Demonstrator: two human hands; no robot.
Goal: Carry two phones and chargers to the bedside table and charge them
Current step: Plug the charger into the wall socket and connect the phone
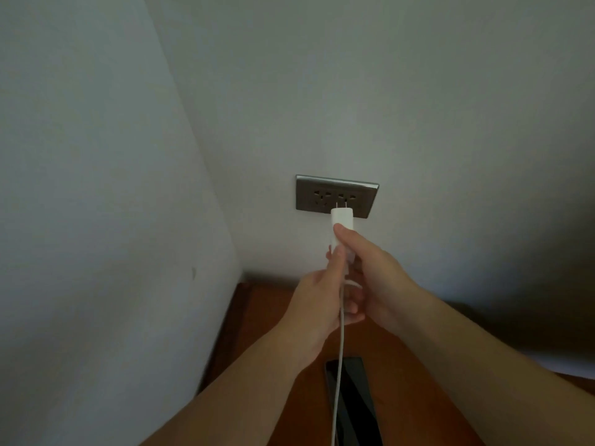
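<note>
A white charger plug (342,222) points its two prongs at the lower part of a dark grey wall socket (335,197); the prongs sit just at the socket face. My right hand (376,275) grips the plug body from the right. My left hand (318,304) pinches the plug's lower end and its white cable (339,365). The cable hangs down over a black phone (352,403) lying face up on the wooden bedside table (267,329). No second phone or charger is in sight.
The socket panel has two outlets side by side. A white wall closes in on the left, forming a corner behind the table. A dark shape fills the right edge beyond the table.
</note>
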